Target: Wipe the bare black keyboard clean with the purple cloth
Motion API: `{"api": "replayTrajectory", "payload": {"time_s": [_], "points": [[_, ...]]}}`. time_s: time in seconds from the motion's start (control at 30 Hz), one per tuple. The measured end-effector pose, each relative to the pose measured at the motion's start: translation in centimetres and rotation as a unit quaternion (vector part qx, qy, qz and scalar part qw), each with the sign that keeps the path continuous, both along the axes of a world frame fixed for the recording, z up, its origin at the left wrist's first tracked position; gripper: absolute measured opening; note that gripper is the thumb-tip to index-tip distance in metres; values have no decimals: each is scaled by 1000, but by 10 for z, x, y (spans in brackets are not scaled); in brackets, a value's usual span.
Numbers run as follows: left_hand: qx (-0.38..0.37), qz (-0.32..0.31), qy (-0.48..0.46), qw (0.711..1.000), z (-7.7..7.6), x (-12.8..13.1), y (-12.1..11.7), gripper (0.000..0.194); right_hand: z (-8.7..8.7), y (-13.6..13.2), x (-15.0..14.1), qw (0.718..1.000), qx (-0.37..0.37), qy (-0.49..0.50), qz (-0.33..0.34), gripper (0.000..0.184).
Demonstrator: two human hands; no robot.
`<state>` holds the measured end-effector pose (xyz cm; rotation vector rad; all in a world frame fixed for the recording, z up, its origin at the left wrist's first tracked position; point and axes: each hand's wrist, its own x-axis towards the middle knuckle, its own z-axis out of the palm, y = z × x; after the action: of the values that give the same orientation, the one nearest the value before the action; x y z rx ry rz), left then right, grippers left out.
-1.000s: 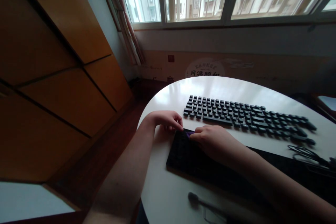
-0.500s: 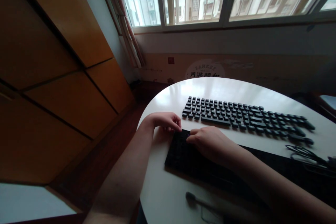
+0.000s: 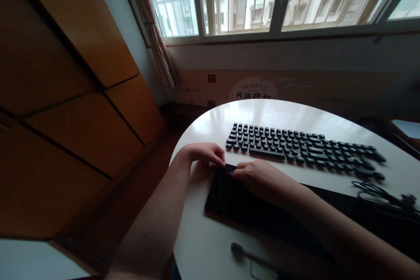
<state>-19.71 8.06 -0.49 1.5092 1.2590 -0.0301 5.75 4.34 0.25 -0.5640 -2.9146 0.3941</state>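
A black keyboard base (image 3: pixel 226 199) lies on the white round table (image 3: pixel 210 245) in front of me. My left hand (image 3: pixel 205 154) rests at its far left corner, fingers curled down on the edge. My right hand (image 3: pixel 259 177) lies over the base, fingertips pinched on a small purple piece (image 3: pixel 231 172) at that same corner. Beyond the base, loose black keycaps (image 3: pixel 295 146) are laid out in keyboard-shaped rows on the table.
A black cable (image 3: pixel 380 192) lies coiled at the right. A dark slim tool (image 3: pixel 244 253) lies near the table's front edge. Wooden cabinets (image 3: pixel 72 109) stand at the left, a window (image 3: pixel 262 0) and a printed cardboard panel (image 3: pixel 256 89) behind the table.
Both hands stay at the base's far left corner. The right fingertips have shifted slightly left on the purple piece. The view has tilted a little.
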Motion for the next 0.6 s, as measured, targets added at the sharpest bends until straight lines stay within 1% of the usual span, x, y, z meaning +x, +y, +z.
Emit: {"api": "replayTrajectory", "payload": {"time_s": [0.07, 0.13, 0.23, 0.3, 0.37, 0.43, 0.5, 0.57, 0.6], "points": [[-1, 0, 0, 1000, 0, 0, 0, 36, 1, 0, 0, 1000, -15, 11, 11, 26], [-1, 1, 0, 1000, 1, 0, 0, 35, 0, -1, -1, 999, -34, 21, 7, 28], [1, 0, 0, 1000, 2, 1, -2, 34, -1, 1, -2, 998, -58, 26, -8, 26], [2, 0, 1, 1000, 3, 2, -3, 35, 2, 5, 0, 996, -82, 31, -5, 26], [2, 1, 1, 1000, 2, 2, -2, 36, 11, 10, 6, 993, -111, 47, 6, 26], [2, 2, 0, 1000, 0, 1, -2, 37, 27, 15, 18, 989, -126, 74, 3, 24], [0, 2, -3, 1000, -2, 0, -1, 38, 45, 18, 36, 989, -120, 84, -36, 21], [-3, 2, -6, 1000, -3, -1, 0, 38, 59, 19, 58, 989, -109, 49, -86, 19], [-5, 2, -7, 1000, -3, -1, 0, 37, 63, 19, 70, 989, -93, 20, -110, 17]]}}
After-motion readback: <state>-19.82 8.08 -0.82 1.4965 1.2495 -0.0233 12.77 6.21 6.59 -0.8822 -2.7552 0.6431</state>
